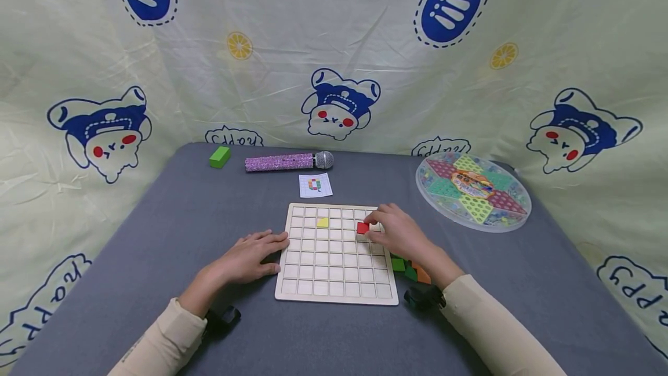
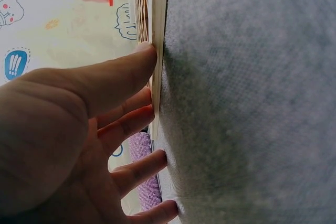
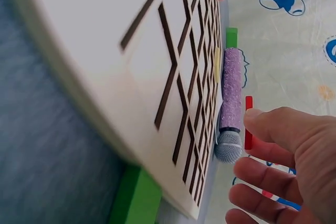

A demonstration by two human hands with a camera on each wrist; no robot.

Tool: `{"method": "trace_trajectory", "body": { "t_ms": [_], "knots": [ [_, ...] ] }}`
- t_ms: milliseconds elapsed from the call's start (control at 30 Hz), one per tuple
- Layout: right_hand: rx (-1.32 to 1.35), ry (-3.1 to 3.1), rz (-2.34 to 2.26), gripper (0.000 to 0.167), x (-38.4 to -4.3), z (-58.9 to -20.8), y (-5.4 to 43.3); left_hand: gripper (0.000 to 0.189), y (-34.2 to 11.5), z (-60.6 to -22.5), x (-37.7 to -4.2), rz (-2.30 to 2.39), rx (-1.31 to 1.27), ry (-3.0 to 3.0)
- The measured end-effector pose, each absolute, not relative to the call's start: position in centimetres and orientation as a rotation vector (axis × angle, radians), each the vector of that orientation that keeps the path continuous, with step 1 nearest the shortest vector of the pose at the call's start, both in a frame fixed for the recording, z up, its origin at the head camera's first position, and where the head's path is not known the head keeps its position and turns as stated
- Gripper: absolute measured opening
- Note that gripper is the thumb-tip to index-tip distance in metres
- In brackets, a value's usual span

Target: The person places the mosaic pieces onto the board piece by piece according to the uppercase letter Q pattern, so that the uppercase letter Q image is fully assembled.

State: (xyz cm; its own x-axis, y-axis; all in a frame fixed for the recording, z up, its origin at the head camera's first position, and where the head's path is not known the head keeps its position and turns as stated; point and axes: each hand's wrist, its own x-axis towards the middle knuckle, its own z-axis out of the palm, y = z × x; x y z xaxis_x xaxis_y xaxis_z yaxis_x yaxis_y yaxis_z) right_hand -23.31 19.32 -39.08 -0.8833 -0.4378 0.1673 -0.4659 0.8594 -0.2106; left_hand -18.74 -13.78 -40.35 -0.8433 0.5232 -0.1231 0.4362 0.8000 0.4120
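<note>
A square wooden grid board (image 1: 336, 299) lies on the table, with a yellow square tile (image 1: 323, 223) in one of its upper cells. My right hand (image 1: 399, 234) is over the upper right of the board. Between thumb and fingertip it pinches a thin red square tile (image 3: 249, 123), which is raised off the grid in the right wrist view. At the board's left edge rests my left hand (image 1: 245, 257), fingers spread and fairly straight. Its thumb and fingertips touch the board's side in the left wrist view.
Green blocks (image 1: 398, 264) and an orange block (image 1: 420, 273) lie by the board's right edge, partly under the right forearm. Behind the board are a small pattern card (image 1: 315, 185), a purple glittery microphone (image 1: 282, 162) and a green block (image 1: 220, 157). A round game board (image 1: 472, 193) sits back right.
</note>
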Motion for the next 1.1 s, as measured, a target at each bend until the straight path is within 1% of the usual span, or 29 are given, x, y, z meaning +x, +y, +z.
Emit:
{"method": "trace_trajectory", "body": {
  "t_ms": [167,467,733,1100],
  "knots": [
    [0.721,-2.966,0.342,0.025,-24.1,-39.1,17.8,0.056,-13.8,-40.3,-18.7,0.546,0.744,2.75],
    [0.752,-3.015,0.301,0.021,-25.8,-39.0,15.4,0.057,-13.8,-40.4,-18.8,0.537,0.748,2.754],
    [0.831,-3.01,0.276,0.019,-27.0,-39.4,14.5,0.057,-13.7,-40.5,-18.9,0.54,0.734,2.752],
    [0.795,-3.074,0.244,0.021,-27.4,-39.5,13.8,0.057,-13.7,-40.3,-18.8,0.536,0.742,2.757]
  ]
}}
